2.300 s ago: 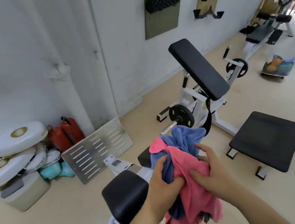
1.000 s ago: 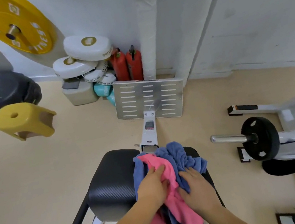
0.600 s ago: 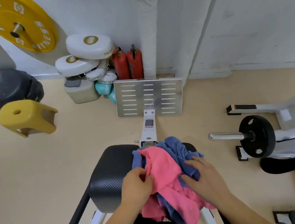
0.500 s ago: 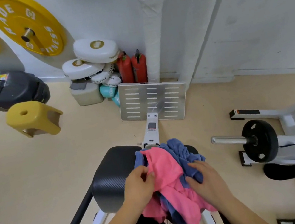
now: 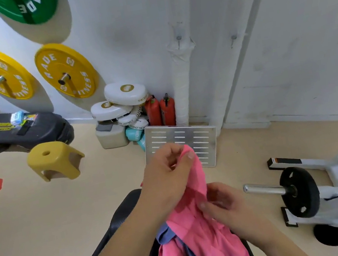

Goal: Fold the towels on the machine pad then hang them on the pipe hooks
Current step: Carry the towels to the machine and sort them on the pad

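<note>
My left hand (image 5: pixel 168 180) pinches the top corner of a pink towel (image 5: pixel 199 219) and holds it up above the black machine pad (image 5: pixel 123 217). My right hand (image 5: pixel 224 203) grips the same pink towel lower down, at its right edge. A blue towel (image 5: pixel 164 233) lies bunched on the pad under the pink one, mostly hidden. A white wrapped pipe (image 5: pixel 180 85) runs up the wall behind, with a small hook (image 5: pixel 179 38) on it and another hook (image 5: pixel 233 38) on the pipe to its right.
A slotted metal footplate (image 5: pixel 181 146) leans near the wall ahead. Red extinguishers (image 5: pixel 161 109) and white pads (image 5: pixel 126 94) sit by the pipe. A yellow stool (image 5: pixel 54 159) stands left. A white bench frame with a black weight plate (image 5: pixel 299 191) is on the right.
My left hand has lifted the pink towel up off the bundle, and the blue towel stays on the pad. The view has tilted upward toward the wall.
</note>
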The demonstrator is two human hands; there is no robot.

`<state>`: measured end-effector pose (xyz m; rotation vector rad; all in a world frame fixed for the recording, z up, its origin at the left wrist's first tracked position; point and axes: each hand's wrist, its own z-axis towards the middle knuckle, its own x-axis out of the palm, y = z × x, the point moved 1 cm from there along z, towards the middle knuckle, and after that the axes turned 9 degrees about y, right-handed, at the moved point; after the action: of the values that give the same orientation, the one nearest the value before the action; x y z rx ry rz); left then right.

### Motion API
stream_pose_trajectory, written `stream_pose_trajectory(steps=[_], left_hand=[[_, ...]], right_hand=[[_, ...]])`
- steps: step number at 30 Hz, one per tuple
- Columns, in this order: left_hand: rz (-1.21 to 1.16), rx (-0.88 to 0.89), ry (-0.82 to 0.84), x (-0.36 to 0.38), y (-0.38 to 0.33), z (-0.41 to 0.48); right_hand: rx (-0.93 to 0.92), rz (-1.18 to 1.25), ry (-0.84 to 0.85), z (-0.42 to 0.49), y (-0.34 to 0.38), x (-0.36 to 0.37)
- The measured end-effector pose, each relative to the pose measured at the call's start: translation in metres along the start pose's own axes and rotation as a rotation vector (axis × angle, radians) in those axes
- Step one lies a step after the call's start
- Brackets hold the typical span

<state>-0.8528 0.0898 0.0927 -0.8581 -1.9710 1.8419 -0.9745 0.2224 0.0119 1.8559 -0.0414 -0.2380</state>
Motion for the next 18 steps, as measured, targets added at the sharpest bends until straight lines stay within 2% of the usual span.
stream_pose_trajectory(steps=[3, 6, 10, 12, 14, 16, 18], left_hand=[[0.036, 0.085, -0.028, -0.005, -0.024, -0.008], [0.201, 0.134, -0.022, -0.017, -0.027, -0.018], [0.332, 0.106, 0.160, -0.037, -0.018, -0.035], [0.519, 0.240, 0.201, -0.046, -0.016, -0.039], [0.664, 0.416, 0.132, -0.055, -0.016, -0.041], [0.650, 0.476, 0.073, -0.069, -0.021, -0.044], [0.645, 0.487, 0.087, -0.081, -0.026, -0.049]], right_hand=[[-0.093, 0.028, -0.083, -0.005, 0.029, -0.004], [-0.136, 0.069, -0.118, -0.012, 0.044, -0.004], [-0.185, 0.077, -0.174, -0.021, 0.064, -0.003], [-0.226, 0.056, -0.250, -0.023, 0.073, -0.003], [-0.252, 0.023, -0.301, -0.024, 0.083, -0.005], [-0.254, -0.044, -0.291, -0.026, 0.094, -0.006], [-0.227, -0.134, -0.271, -0.027, 0.098, -0.007]])
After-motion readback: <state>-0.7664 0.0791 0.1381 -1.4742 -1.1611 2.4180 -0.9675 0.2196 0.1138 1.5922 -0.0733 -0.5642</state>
